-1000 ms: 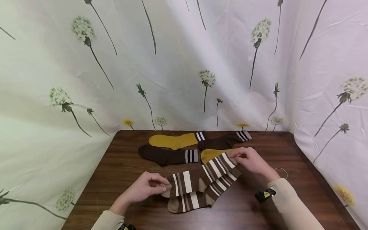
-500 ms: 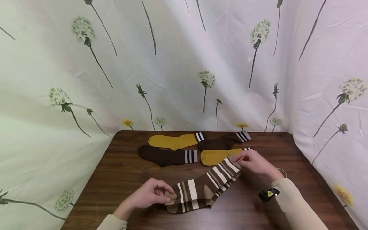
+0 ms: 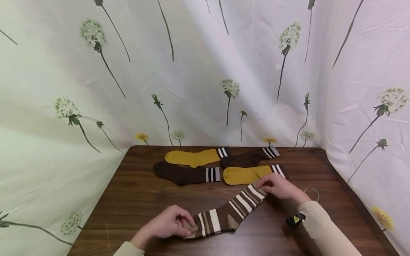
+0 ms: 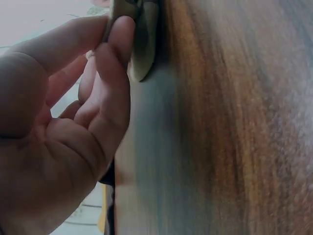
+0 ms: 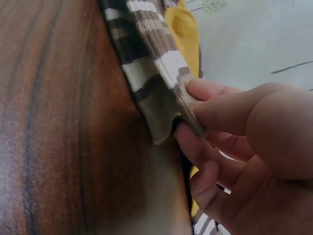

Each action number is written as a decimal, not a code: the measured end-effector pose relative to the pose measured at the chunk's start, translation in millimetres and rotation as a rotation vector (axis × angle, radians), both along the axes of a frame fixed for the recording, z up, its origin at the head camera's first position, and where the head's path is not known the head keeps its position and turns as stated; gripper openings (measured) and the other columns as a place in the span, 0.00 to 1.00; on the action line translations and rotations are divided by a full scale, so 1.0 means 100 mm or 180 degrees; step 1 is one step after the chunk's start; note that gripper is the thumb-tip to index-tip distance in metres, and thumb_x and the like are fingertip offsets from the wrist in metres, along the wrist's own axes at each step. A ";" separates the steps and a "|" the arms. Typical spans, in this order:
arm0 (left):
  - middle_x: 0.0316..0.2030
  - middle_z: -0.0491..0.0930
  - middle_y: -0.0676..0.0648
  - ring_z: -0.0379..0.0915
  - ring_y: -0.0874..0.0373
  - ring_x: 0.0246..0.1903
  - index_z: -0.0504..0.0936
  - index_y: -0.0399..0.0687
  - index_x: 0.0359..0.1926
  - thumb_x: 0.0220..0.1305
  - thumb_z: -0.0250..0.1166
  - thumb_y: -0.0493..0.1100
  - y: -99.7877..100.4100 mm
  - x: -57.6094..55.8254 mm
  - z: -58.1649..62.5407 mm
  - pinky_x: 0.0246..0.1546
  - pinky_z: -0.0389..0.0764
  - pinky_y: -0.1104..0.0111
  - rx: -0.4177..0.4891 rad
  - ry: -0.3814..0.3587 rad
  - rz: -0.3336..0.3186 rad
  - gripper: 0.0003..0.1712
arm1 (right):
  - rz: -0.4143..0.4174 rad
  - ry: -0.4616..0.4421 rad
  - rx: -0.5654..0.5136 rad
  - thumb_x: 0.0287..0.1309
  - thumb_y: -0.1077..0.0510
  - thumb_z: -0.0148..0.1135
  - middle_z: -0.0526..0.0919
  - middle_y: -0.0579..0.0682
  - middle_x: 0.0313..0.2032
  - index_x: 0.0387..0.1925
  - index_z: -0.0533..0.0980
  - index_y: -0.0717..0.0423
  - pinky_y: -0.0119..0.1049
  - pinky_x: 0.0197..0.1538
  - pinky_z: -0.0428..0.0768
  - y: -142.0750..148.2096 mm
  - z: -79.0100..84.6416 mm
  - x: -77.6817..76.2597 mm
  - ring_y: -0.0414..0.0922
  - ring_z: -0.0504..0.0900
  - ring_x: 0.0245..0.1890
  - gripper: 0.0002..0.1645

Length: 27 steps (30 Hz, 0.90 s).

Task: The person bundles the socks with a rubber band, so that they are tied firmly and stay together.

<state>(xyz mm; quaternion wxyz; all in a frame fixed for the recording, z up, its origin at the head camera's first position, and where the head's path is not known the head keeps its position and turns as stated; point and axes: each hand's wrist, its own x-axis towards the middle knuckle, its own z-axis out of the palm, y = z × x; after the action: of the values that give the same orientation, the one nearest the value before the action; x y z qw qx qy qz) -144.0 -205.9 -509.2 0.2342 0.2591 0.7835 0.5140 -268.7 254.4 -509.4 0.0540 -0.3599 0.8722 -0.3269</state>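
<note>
A brown sock with white and tan stripes (image 3: 215,219) is stretched between both hands, lying over a matching sock that is almost fully covered in the head view. My left hand (image 3: 171,223) pinches its tan toe between thumb and fingers. At the cuff, my right hand (image 3: 280,185) pinches the tan edge. In the right wrist view the lower striped sock (image 5: 142,81) shows just under the held one, against the table. The left wrist view has the lower sock's toe (image 4: 145,54) right below the pinching fingertips.
Behind lie two mustard socks, one at the back left (image 3: 192,158) and one near my right hand (image 3: 245,175). Two dark brown socks, left (image 3: 184,173) and right (image 3: 245,157), lie beside them on the wooden table (image 3: 134,192). A flowered curtain (image 3: 198,78) hangs behind.
Both hands have lowered the upper striped sock toward the near side, so it now covers the lower one. The right hand has uncovered the mustard sock's striped cuff.
</note>
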 end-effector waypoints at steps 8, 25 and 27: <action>0.24 0.81 0.54 0.73 0.69 0.20 0.91 0.47 0.38 0.58 0.79 0.36 0.04 0.01 0.02 0.24 0.77 0.74 -0.0309 0.0199 0.0070 0.07 | -0.0040 0.0064 0.0185 0.65 0.68 0.68 0.89 0.43 0.40 0.40 0.88 0.51 0.38 0.45 0.83 -0.02 -0.06 0.00 0.39 0.84 0.42 0.10; 0.29 0.78 0.55 0.74 0.67 0.28 0.90 0.51 0.36 0.56 0.81 0.39 0.04 -0.04 -0.03 0.28 0.77 0.76 -0.0738 0.1141 0.0152 0.08 | 0.0040 -0.0042 0.0139 0.62 0.66 0.72 0.90 0.47 0.41 0.43 0.89 0.55 0.35 0.39 0.82 0.01 -0.09 0.02 0.33 0.80 0.34 0.09; 0.30 0.79 0.55 0.74 0.65 0.29 0.91 0.51 0.37 0.56 0.81 0.38 0.02 -0.07 -0.03 0.29 0.77 0.75 -0.0782 0.1159 0.0168 0.08 | 0.0024 -0.0033 0.0151 0.62 0.66 0.72 0.90 0.47 0.42 0.44 0.89 0.55 0.35 0.40 0.82 0.00 -0.09 0.03 0.33 0.81 0.34 0.09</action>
<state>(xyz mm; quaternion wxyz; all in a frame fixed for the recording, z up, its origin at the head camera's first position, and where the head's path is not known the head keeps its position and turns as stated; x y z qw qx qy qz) -150.8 -204.3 -511.9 0.1051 0.2966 0.8761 0.3654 -265.3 254.7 -518.7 0.0683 -0.3601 0.8780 -0.3078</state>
